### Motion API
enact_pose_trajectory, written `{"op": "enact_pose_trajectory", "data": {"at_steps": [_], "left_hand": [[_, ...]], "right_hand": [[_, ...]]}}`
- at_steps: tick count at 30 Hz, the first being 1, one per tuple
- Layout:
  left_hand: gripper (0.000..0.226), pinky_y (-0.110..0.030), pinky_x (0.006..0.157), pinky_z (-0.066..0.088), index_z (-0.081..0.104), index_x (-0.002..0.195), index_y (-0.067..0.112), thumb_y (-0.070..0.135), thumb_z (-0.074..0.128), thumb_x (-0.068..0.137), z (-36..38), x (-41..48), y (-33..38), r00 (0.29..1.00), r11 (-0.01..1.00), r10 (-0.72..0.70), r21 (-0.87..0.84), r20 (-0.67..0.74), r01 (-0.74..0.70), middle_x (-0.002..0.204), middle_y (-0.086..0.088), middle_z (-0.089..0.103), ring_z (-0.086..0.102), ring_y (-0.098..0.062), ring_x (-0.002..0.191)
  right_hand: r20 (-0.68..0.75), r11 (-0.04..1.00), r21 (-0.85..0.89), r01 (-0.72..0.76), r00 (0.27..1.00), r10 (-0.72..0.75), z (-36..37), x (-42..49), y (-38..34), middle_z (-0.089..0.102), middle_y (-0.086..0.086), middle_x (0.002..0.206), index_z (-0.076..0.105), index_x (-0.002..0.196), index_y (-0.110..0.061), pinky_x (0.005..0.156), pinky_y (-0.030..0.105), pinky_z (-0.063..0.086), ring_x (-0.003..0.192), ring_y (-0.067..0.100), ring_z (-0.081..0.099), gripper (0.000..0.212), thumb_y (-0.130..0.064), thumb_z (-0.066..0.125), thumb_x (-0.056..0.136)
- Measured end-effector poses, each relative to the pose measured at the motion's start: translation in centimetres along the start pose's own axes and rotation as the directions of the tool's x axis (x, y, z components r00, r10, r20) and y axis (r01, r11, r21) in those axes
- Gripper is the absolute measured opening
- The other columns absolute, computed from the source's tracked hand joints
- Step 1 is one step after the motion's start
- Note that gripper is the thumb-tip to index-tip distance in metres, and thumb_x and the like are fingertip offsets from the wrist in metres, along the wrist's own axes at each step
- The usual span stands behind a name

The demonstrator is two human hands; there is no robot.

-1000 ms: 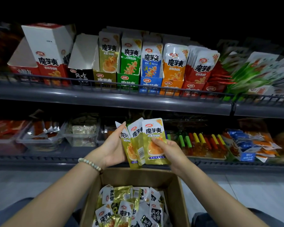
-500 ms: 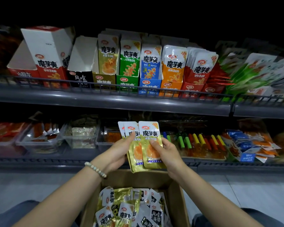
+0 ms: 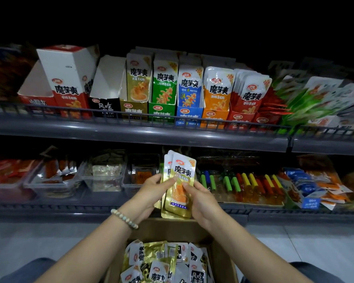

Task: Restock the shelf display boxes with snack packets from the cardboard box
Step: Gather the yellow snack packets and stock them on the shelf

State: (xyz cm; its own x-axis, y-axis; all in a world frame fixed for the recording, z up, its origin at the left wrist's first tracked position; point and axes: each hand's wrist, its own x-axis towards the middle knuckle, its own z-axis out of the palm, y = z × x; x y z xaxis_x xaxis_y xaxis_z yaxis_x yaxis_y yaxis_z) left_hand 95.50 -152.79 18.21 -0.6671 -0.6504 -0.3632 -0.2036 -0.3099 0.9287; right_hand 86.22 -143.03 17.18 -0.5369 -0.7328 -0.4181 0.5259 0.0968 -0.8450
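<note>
A small stack of gold snack packets stands upright in front of the lower shelf, above the cardboard box. My left hand grips the stack from the left, thumb on its front. My right hand holds its right edge, fingers pinching the front packet. The box below holds several loose gold and black packets. On the upper shelf stand display boxes: a gold one with matching packets, then green, blue and orange ones. Left of the gold one is a black display box, white inside.
A grey wire rail runs along the upper shelf's front edge. A tall red-and-white box stands at upper left. Clear trays and coloured sticks fill the lower shelf. Grey floor lies on both sides of the box.
The fanned gold packets have been squared into one neat stack. Both hands shifted slightly right and closer together around it.
</note>
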Motion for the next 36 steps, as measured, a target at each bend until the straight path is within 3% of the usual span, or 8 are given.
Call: {"op": "enact_pose_trajectory", "data": {"at_steps": [3, 5, 12, 18, 22, 28, 33, 36], "left_hand": [[0.034, -0.040, 0.086, 0.054, 0.052, 0.131, 0.023, 0.030, 0.050, 0.098, 0.0, -0.2, 0.4, 0.994, 0.995, 0.037, 0.088, 0.106, -0.047, 0.119, 0.003, 0.067, 0.065, -0.017, 0.105], [0.038, -0.038, 0.077, 0.053, 0.038, 0.137, 0.037, 0.044, 0.039, 0.100, -0.2, -0.6, 0.8, 0.987, 0.959, 0.063, 0.263, 0.150, -0.101, 0.133, 0.014, 0.052, 0.053, -0.015, 0.118], [0.029, -0.031, 0.059, 0.058, 0.039, 0.126, 0.044, 0.041, 0.039, 0.098, -0.5, -2.2, 1.8, 0.948, 0.960, 0.196, 0.149, 0.249, -0.238, 0.125, 0.007, 0.057, 0.066, -0.016, 0.102], [0.029, -0.025, 0.065, 0.056, 0.050, 0.124, 0.030, 0.035, 0.044, 0.096, -1.2, -2.6, 2.9, 0.920, 0.924, 0.341, 0.112, 0.192, -0.366, 0.114, 0.007, 0.068, 0.068, -0.014, 0.101], [0.029, -0.030, 0.060, 0.055, 0.051, 0.123, 0.028, 0.035, 0.044, 0.096, -2.6, -3.1, 4.3, 0.908, 0.903, 0.382, 0.140, 0.171, -0.406, 0.107, 0.004, 0.070, 0.070, -0.015, 0.094], [0.027, -0.044, 0.060, 0.059, 0.051, 0.121, 0.030, 0.035, 0.046, 0.095, -4.9, -3.5, 7.1, 0.885, 0.876, 0.427, 0.158, 0.184, -0.455, 0.108, -0.001, 0.069, 0.071, -0.021, 0.089], [0.027, -0.049, 0.068, 0.058, 0.052, 0.122, 0.030, 0.040, 0.046, 0.097, -7.2, -2.9, 9.8, 0.860, 0.841, 0.472, 0.192, 0.195, -0.506, 0.110, -0.001, 0.069, 0.070, -0.019, 0.095], [0.022, -0.038, 0.056, 0.058, 0.053, 0.116, 0.024, 0.034, 0.047, 0.097, -8.3, -2.3, 11.8, 0.863, 0.833, 0.477, 0.228, 0.165, -0.504, 0.099, 0.000, 0.070, 0.071, -0.014, 0.080]], "right_hand": [[-0.057, 0.987, -0.007, 0.160, 0.986, -0.160, 0.6, 0.3, -0.5, 0.072, 0.005, 0.105, 0.060, 0.115, -0.014, 0.087, 0.040, 0.054, 0.098, 0.022, 0.067, 0.021, -0.010, 0.052, 0.096], [-0.057, 0.959, -0.062, 0.276, 0.958, -0.280, 0.9, 0.4, -0.8, 0.072, 0.003, 0.104, 0.057, 0.117, -0.014, 0.078, 0.031, 0.055, 0.093, 0.017, 0.069, 0.023, -0.008, 0.053, 0.095], [0.088, 0.844, -0.220, 0.489, 0.872, -0.482, 2.0, -0.6, -1.9, 0.064, -0.003, 0.122, 0.040, 0.135, -0.027, 0.081, 0.023, 0.055, 0.106, 0.009, 0.064, 0.040, -0.015, 0.047, 0.098], [0.193, 0.750, -0.361, 0.554, 0.831, -0.522, 2.9, -1.1, -4.7, 0.057, -0.001, 0.131, 0.026, 0.142, -0.034, 0.090, 0.028, 0.053, 0.110, 0.008, 0.061, 0.051, -0.016, 0.046, 0.099], [0.368, 0.639, -0.457, 0.618, 0.786, -0.497, 3.4, -1.7, -8.7, 0.052, -0.001, 0.135, 0.001, 0.141, -0.052, 0.090, 0.025, 0.053, 0.113, 0.009, 0.060, 0.091, -0.005, 0.060, 0.090], [0.604, 0.481, -0.555, 0.678, 0.727, -0.328, 6.1, -2.7, -14.1, 0.028, -0.030, 0.135, 0.019, 0.145, -0.043, 0.081, 0.022, 0.055, 0.111, -0.007, 0.055, 0.087, 0.002, 0.064, 0.086], [0.606, 0.509, -0.544, 0.667, 0.732, -0.312, 8.6, -1.4, -15.8, 0.038, 0.002, 0.143, 0.028, 0.140, -0.039, 0.085, 0.035, 0.057, 0.117, 0.022, 0.058, 0.085, 0.003, 0.071, 0.080], [0.575, 0.562, -0.524, 0.639, 0.753, -0.321, 9.9, -0.3, -16.9, 0.048, 0.011, 0.133, 0.033, 0.134, -0.039, 0.084, 0.040, 0.057, 0.108, 0.023, 0.064, 0.081, 0.004, 0.072, 0.078]]}}
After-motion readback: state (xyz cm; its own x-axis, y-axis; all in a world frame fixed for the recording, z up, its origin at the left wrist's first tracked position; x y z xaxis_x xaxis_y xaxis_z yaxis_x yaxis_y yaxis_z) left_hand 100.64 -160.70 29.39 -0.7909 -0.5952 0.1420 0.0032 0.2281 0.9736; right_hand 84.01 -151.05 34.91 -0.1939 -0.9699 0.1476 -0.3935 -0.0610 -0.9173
